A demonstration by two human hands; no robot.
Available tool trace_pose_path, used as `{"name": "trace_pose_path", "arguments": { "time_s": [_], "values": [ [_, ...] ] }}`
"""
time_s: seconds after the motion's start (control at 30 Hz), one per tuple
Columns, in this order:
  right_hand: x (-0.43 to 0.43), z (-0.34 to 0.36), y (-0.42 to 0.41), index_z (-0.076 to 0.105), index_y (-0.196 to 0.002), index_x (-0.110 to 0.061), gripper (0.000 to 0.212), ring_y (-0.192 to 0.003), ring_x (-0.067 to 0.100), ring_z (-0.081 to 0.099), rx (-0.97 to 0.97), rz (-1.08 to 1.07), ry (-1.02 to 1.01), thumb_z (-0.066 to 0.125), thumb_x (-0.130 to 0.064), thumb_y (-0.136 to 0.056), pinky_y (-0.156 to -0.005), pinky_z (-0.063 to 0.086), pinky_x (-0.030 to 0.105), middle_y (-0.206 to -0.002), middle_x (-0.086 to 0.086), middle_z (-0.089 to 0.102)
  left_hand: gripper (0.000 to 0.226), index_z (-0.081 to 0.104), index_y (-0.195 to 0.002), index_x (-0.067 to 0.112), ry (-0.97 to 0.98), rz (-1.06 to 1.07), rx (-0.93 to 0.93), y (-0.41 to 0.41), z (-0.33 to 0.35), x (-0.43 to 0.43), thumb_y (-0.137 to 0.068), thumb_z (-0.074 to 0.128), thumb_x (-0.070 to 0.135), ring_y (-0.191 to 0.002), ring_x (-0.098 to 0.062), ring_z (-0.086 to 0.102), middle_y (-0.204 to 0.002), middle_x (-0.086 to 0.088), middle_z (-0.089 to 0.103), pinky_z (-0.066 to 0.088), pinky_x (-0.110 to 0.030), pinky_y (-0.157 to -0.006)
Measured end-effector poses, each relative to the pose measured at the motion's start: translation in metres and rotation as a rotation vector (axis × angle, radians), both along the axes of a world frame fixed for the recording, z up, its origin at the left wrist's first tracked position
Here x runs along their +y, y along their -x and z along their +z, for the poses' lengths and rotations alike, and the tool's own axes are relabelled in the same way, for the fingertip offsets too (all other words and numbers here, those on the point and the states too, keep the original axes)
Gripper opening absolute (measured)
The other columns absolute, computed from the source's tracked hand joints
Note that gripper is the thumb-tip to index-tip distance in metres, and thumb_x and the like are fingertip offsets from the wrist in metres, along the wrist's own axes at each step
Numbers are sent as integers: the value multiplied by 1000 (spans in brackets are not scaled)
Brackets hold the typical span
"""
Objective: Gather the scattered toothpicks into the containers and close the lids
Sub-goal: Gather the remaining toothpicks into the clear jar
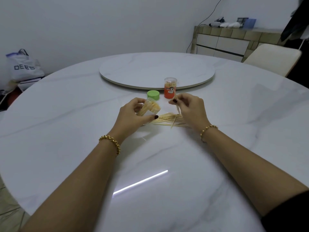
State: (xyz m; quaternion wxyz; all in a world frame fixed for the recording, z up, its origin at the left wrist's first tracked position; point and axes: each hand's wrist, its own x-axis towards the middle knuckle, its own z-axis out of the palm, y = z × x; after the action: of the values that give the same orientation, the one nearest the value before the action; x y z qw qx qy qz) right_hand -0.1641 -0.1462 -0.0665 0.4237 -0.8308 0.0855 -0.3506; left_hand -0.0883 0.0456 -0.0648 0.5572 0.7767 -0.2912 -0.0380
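Observation:
My left hand (pixel 132 114) grips a clear toothpick container (pixel 150 108), tilted with its open mouth toward the right and packed with toothpicks. My right hand (pixel 189 106) pinches a few toothpicks (pixel 177 108) that point downward, just right of the container's mouth. A loose pile of toothpicks (pixel 168 120) lies on the white table between and below both hands. A green lid (pixel 153 95) sits on the table behind the left hand. An orange-labelled container (pixel 170 87) with its clear lid on stands upright beside the green lid.
A round marble turntable (pixel 157 71) occupies the table's middle, just behind the orange container. A cream chair (pixel 274 59) stands at the far right, a sideboard (pixel 225 42) behind it. A bag (pixel 23 66) sits on the floor at left.

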Motion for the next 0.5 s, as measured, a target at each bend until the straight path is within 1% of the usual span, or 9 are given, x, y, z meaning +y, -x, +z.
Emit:
{"name": "trace_pose_path", "arguments": {
  "time_s": [0.07,0.13,0.2,0.27,0.3,0.37,0.43,0.5],
  "values": [
    [4,8,0,68,-89,-6,14,-83,-4,67,-56,31,-144,55,-8,-94,-73,48,12,-84,-6,73,54,60,-112,22,-7,-11,-5,2,1,-1,-66,87,30,-103,-11,61,-108,2,65,49,-7,-63],
    [10,17,1,65,-85,-10,16,-87,2,68,-112,79,-264,54,-9,-96,-77,47,14,-85,-6,73,52,60,-111,22,-3,-25,-5,5,2,-3,-66,86,27,-103,-11,61,-108,1,64,48,-6,-61],
    [17,25,2,61,-83,-12,18,-88,5,69,-166,128,-354,50,-8,-97,-78,48,16,-85,-5,73,51,59,-110,24,0,-39,-7,8,3,-4,-67,86,25,-103,-11,60,-109,1,64,47,-5,-60],
    [24,31,2,61,-88,-7,16,-86,4,68,-208,163,-429,48,-6,-98,-79,51,19,-83,-7,73,51,59,-109,25,-15,-48,-26,10,3,-6,-67,86,26,-103,-10,60,-109,1,64,46,-3,-62],
    [27,33,2,61,-93,-2,16,-89,7,69,-227,180,-459,47,-7,-99,-84,53,23,-86,-5,74,51,59,-109,25,-19,-56,-32,11,3,-7,-67,86,26,-103,-10,59,-109,1,64,46,-3,-62],
    [32,35,2,59,-103,9,22,-100,14,68,-248,212,-504,47,-9,-99,-94,51,32,-98,3,73,50,58,-109,26,-24,-70,-40,13,3,-8,-67,86,26,-102,-9,59,-109,2,64,46,-3,-63],
    [38,34,3,56,-107,12,26,-105,16,66,-249,238,-548,48,-11,-99,-98,49,32,-104,8,72,51,58,-110,26,-26,-75,-54,14,4,-9,-67,86,27,-101,-8,60,-107,3,65,47,-3,-64],
    [43,29,2,56,-107,10,25,-106,14,65,-217,255,-560,49,-13,-99,-99,48,29,-107,9,71,50,59,-109,26,-17,-77,-58,15,4,-9,-67,86,26,-99,-8,61,-104,3,66,47,-4,-64]
  ]
}}
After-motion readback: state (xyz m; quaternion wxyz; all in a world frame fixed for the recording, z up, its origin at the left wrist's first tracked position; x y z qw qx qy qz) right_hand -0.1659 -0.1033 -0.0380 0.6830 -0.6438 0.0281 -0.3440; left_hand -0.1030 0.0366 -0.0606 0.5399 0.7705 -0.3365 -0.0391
